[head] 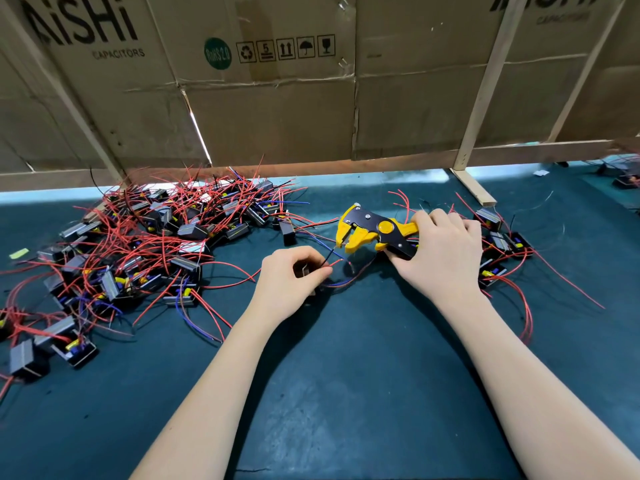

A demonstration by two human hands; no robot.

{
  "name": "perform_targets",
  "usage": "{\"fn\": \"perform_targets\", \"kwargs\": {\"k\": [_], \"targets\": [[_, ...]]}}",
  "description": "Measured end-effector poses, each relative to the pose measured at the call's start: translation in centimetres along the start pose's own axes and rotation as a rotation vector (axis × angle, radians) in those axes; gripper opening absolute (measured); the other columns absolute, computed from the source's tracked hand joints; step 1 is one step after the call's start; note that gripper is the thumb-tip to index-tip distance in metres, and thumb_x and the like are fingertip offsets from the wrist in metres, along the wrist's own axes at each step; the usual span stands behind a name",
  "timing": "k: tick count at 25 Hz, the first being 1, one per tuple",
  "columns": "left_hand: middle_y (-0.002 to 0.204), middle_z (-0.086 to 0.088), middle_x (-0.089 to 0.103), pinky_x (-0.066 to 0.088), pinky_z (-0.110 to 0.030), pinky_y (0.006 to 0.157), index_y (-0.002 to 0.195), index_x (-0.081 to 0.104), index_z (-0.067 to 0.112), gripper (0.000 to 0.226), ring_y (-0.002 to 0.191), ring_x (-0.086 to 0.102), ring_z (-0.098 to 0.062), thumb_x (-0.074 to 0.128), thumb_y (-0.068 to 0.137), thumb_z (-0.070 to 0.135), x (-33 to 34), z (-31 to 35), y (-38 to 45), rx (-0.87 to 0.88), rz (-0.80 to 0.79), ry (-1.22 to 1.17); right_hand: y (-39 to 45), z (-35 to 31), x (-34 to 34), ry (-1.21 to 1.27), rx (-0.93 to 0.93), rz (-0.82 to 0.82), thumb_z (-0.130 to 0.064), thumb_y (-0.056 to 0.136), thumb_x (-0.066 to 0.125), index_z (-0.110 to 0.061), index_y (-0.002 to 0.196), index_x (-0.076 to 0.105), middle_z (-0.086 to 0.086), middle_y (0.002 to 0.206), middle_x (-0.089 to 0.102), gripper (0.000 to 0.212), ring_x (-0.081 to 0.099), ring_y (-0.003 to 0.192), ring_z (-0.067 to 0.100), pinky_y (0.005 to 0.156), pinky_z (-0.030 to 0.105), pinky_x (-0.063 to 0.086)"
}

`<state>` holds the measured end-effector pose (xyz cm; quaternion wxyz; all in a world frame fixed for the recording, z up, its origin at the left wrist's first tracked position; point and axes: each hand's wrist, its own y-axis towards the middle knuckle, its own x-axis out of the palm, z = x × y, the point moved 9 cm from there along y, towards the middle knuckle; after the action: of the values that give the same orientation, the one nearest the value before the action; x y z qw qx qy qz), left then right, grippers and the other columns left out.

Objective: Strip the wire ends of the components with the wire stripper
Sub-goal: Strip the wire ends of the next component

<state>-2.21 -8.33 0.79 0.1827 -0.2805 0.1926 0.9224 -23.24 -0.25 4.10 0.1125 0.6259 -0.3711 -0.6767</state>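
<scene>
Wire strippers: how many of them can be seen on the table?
1. The yellow and black wire stripper is right of centre, gripped by the right hand, its jaws towards the wires held by the left hand. The component pile could hide others.

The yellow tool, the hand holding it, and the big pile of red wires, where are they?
yellow tool (372, 230), head view, on its black plate by the round knob.
right hand (446, 251), head view, on its back.
pile of red wires (145, 237), head view, on its middle.
</scene>
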Motion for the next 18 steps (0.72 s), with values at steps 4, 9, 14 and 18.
{"fn": "perform_targets", "kwargs": {"k": [4, 9, 14, 18], "targets": [[0.066, -0.002, 0.066, 0.049, -0.022, 0.052, 0.077, 0.072, 0.013, 0.009, 0.061, 0.058, -0.013, 0.074, 0.085, 0.011, 0.1, 0.1, -0.1, -0.062, 0.009, -0.404, 0.0, 0.2, 0.1, -0.003, 0.028, -0.019, -0.059, 0.069, 0.072, -0.011, 0.091, 0.062, 0.009, 0.087, 0.062, 0.054, 0.055, 0.083, 0.033, 0.080, 0.041, 0.031], [0.056, -0.001, 0.066, 0.042, -0.014, 0.048, 0.071, 0.066, 0.010, 0.016, 0.052, 0.057, -0.010, 0.073, 0.085, 0.009, -0.2, -0.8, -0.2, -0.124, 0.148, -0.436, -0.3, -0.7, 0.2, 0.012, 0.007, -0.026, -0.060, 0.070, 0.071, -0.011, 0.089, 0.061, 0.008, 0.087, 0.063, 0.053, 0.056, 0.084, 0.032, 0.080, 0.041, 0.031], [0.053, -0.002, 0.065, 0.038, -0.013, 0.045, 0.064, 0.061, 0.013, 0.024, 0.045, 0.051, -0.006, 0.072, 0.084, 0.007, -0.4, -0.7, -0.2, -0.103, 0.174, -0.355, -0.4, -1.1, 0.3, -0.003, -0.003, -0.039, -0.059, 0.071, 0.069, -0.011, 0.088, 0.061, 0.009, 0.088, 0.063, 0.052, 0.057, 0.085, 0.032, 0.080, 0.041, 0.032], [0.054, -0.006, 0.066, 0.041, -0.018, 0.045, 0.063, 0.060, 0.010, 0.023, 0.041, 0.048, -0.010, 0.071, 0.083, 0.006, 0.0, -0.2, -0.4, -0.069, 0.144, -0.279, -0.4, -1.3, 0.3, -0.022, 0.012, -0.055, -0.058, 0.071, 0.069, -0.011, 0.088, 0.060, 0.009, 0.088, 0.062, 0.051, 0.056, 0.085, 0.032, 0.079, 0.041, 0.029]]}}
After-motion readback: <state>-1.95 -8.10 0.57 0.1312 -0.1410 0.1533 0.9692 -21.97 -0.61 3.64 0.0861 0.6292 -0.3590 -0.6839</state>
